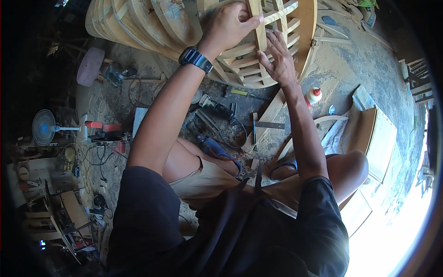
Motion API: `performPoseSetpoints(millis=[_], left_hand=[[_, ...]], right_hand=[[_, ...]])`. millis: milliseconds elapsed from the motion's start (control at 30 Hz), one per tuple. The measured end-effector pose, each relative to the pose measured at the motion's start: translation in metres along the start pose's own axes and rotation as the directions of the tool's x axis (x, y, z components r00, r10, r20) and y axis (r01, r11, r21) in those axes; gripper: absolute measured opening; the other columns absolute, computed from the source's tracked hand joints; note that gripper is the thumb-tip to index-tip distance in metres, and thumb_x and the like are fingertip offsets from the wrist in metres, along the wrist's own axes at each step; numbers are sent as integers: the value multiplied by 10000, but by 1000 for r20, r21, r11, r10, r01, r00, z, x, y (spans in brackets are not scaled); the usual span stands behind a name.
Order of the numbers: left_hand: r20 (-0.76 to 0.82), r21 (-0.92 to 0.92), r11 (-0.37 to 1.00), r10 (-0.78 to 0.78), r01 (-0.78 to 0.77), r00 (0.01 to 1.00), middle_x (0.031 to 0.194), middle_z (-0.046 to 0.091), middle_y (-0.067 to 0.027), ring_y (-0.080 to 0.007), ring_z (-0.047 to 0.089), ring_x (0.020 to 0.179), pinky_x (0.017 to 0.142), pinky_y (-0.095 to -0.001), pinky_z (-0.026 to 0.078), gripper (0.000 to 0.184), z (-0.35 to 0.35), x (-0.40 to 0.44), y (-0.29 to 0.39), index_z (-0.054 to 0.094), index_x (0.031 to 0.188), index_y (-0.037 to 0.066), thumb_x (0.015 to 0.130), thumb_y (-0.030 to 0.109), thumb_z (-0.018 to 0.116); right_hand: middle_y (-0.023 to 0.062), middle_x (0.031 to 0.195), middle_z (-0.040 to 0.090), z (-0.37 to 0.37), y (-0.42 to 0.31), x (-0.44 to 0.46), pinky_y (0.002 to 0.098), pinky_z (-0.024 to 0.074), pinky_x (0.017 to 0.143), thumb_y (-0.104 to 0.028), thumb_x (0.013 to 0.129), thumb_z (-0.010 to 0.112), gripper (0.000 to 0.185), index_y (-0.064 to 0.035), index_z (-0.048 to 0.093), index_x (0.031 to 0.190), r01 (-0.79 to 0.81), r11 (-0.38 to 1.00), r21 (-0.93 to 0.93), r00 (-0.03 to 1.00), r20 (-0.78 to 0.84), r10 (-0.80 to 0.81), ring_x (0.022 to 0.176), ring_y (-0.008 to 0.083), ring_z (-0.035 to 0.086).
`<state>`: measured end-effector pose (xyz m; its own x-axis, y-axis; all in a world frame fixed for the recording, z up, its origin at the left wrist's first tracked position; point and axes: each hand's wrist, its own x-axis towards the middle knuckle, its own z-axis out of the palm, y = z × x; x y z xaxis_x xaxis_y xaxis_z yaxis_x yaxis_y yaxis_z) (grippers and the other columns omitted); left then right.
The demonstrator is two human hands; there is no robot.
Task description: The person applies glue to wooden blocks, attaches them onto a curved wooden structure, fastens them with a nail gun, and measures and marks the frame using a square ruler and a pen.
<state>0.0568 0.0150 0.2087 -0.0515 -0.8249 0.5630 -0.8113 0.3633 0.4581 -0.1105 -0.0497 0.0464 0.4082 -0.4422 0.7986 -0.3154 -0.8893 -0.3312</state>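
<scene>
A large curved wooden framework (184, 39), built of ribs and crosspieces, stands at the top of the view. My left hand (226, 27), with a black watch on the wrist, is closed on a flat wooden slat (259, 38) in the framework; its thumb reaches across the slat and its other fingers curl behind, partly hidden. Close to the slat's lower end is my right hand (280, 62). Its fingers are stretched out and apart, resting against the slat and neighbouring crosspieces.
Below the framework lie a corded power tool (217, 108), a metal ruler (270, 124) and a long board (267, 117). A glue bottle (314, 96) with a red cap stands right of my forearm. Farther left are a fan (44, 127) and a red-handled machine (108, 130).
</scene>
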Motion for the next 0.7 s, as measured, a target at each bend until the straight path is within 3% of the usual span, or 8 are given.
performPoseSetpoints(millis=[100,167,267,300,400,533,567,700], left_hand=[[127,20,994,-112,110,986,900,714,-184,-274,710,848,724,-414,548,295,7,-5,-1,660,1043,-44,924,214,740],[82,-131,983,-115,125,990,929,717,-185,-270,707,891,765,-409,549,310,14,-4,-4,661,1042,-46,912,219,754],[76,-133,985,-105,114,992,984,721,-192,-285,701,915,802,-414,551,364,18,-5,-3,652,1102,-48,893,224,773],[183,-12,992,-120,124,976,1232,705,-177,-194,698,1073,935,-299,547,392,16,-6,-4,589,1239,-67,939,124,752],[129,-239,966,-72,101,989,1175,736,-159,-174,701,1075,930,-295,542,377,29,-7,-30,630,1198,-74,937,165,762],[112,-331,931,-122,153,986,1132,741,-168,-198,684,1140,980,-333,511,456,32,-9,-37,627,1191,-110,900,193,803],[55,-281,958,-49,62,997,1097,752,-204,-192,731,966,864,-303,556,424,33,-9,-41,631,1163,-105,896,170,810],[49,-420,900,-107,118,993,1106,748,-179,-161,706,996,869,-283,547,318,33,-12,-32,636,1119,-100,914,95,780]], right_hand=[[202,1401,579,3,2,0,496,408,1138,-266,920,707,527,26,596,1344,-2,1000,-2,1000,-6,2,1395,454,445],[182,1435,569,5,0,-3,486,400,1143,-274,933,691,535,4,580,1377,-40,999,-1,999,-15,40,1418,414,439],[163,1443,574,1,-11,-18,468,397,1121,-250,921,690,508,-28,591,1367,-134,989,63,985,-104,140,1429,364,453],[168,1412,596,1,-18,-27,456,405,1114,-210,904,709,478,-35,609,1337,-206,972,109,953,-205,225,1392,366,492],[179,1263,668,22,-27,-52,437,466,1045,-131,865,729,371,-40,649,1216,-382,894,232,829,-342,443,1226,367,617],[171,1142,693,38,-39,-55,437,504,964,-142,840,759,367,-28,642,1169,-407,887,216,797,-389,461,1094,356,657],[171,1142,693,39,-40,-53,437,504,964,-142,840,759,367,-28,642,1169,-417,882,219,788,-397,470,1094,356,657],[160,1142,696,35,-46,-35,430,507,928,-217,821,817,461,-29,629,1197,-396,898,190,815,-378,439,1053,354,658]])
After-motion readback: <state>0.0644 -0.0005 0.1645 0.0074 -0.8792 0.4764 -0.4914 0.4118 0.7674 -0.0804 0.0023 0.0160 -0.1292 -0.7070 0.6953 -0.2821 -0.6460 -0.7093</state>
